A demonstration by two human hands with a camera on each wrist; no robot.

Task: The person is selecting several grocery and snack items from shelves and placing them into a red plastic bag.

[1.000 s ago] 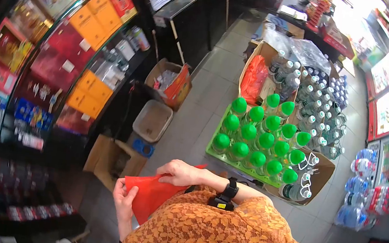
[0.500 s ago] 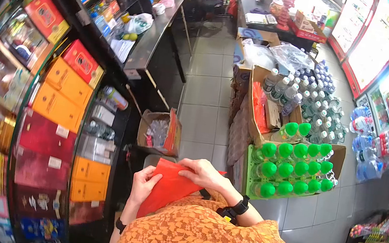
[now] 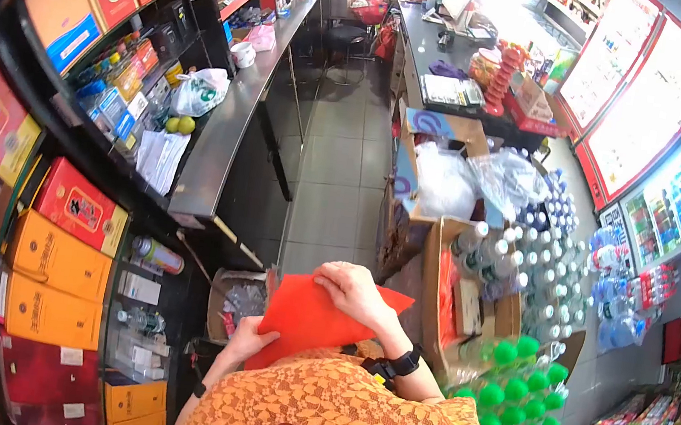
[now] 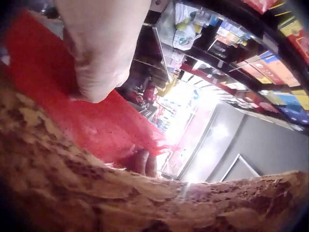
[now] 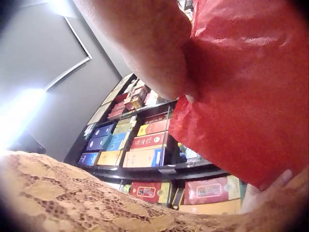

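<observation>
A flat red plastic bag [image 3: 305, 315] is held in front of the person's chest, above an orange lace top. The left hand [image 3: 248, 340] grips the bag's lower left edge. The right hand [image 3: 352, 287] pinches its upper edge near the right corner, fingers curled over it. In the left wrist view the red bag [image 4: 72, 116] fills the left side under the left hand [image 4: 99, 53]. In the right wrist view the bag [image 5: 246, 92] hangs below the right hand [image 5: 159, 53].
A long dark counter [image 3: 221, 137] runs up the left, with shelves of boxed goods [image 3: 50, 260] beside it. Green-capped bottles [image 3: 515, 390] and cartons of water bottles [image 3: 513, 270] stand on the tiled floor to the right. A tiled aisle [image 3: 336, 178] runs ahead.
The head view has swung upward and to the left, showing more of the aisle and counter. Both hands kept hold of the red bag and raised it slightly.
</observation>
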